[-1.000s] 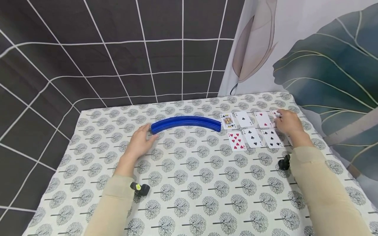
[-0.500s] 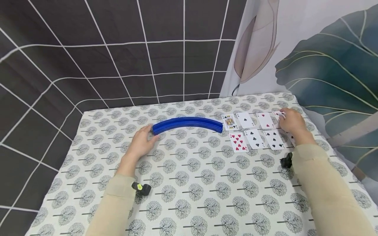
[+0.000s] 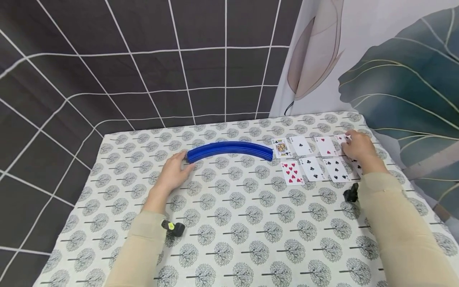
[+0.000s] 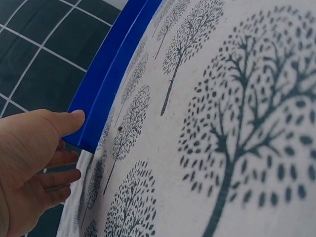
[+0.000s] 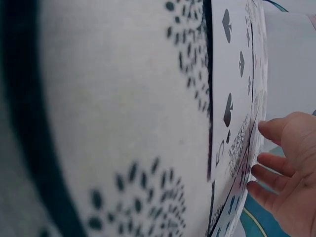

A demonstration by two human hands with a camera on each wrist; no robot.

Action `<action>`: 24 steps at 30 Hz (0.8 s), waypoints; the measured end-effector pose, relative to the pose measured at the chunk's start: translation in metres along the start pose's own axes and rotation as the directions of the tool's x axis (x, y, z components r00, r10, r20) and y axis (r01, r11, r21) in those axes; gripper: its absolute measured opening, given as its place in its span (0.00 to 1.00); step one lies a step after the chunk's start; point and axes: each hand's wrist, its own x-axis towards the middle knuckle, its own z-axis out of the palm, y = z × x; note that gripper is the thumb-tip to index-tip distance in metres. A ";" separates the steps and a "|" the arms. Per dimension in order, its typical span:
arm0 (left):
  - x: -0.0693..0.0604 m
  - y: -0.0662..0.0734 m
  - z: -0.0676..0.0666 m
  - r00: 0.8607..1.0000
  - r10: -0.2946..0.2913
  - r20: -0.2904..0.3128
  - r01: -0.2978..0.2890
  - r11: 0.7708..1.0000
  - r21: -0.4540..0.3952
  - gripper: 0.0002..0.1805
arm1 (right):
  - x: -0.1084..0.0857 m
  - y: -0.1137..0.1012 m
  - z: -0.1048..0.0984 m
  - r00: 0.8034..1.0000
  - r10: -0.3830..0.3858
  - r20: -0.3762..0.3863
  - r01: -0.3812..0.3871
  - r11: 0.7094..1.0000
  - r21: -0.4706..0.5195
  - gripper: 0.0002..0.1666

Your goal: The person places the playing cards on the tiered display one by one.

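My left hand [image 3: 175, 172] is at the left end of a blue curved card holder [image 3: 230, 147]. Its thumb touches the holder's near side; the other fingers reach loosely around the end. The left wrist view shows the thumb tip on the blue holder [image 4: 103, 94] and the fingers below it. Over at the far right, my right hand [image 3: 361, 148] touches a red-pipped playing card [image 3: 341, 138], partly hidden by the fingers. In the right wrist view, the right hand [image 5: 291, 173] has its thumb and fingers spread apart beside the cards, near a spades card [image 5: 229, 64].
Face-up cards lie in two rows right of the holder. The back row has a picture card [image 3: 282, 147], a clubs card [image 3: 300, 145] and a hearts card [image 3: 326, 146]. Another hearts card [image 3: 292, 173] begins the front row. A dark grid curtain [image 3: 201, 71] hangs behind the table.
The whole head view has shifted slightly right. Both hands keep nearly the same place relative to the holder and the cards; slightly more of the card by the right fingers shows.
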 end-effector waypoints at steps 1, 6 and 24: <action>0.000 0.000 0.000 1.000 -0.001 0.000 0.001 1.000 0.000 0.39 | 0.000 0.000 0.000 1.000 0.002 0.003 -0.002 1.000 -0.005 0.27; 0.000 -0.001 0.000 1.000 0.000 0.000 0.000 1.000 -0.005 0.39 | 0.001 -0.001 0.000 1.000 0.000 0.009 0.000 1.000 -0.020 0.26; 0.002 -0.001 0.001 1.000 -0.004 -0.012 0.004 1.000 -0.023 0.39 | 0.014 0.011 -0.033 0.952 -0.114 0.283 0.119 0.993 -0.002 0.50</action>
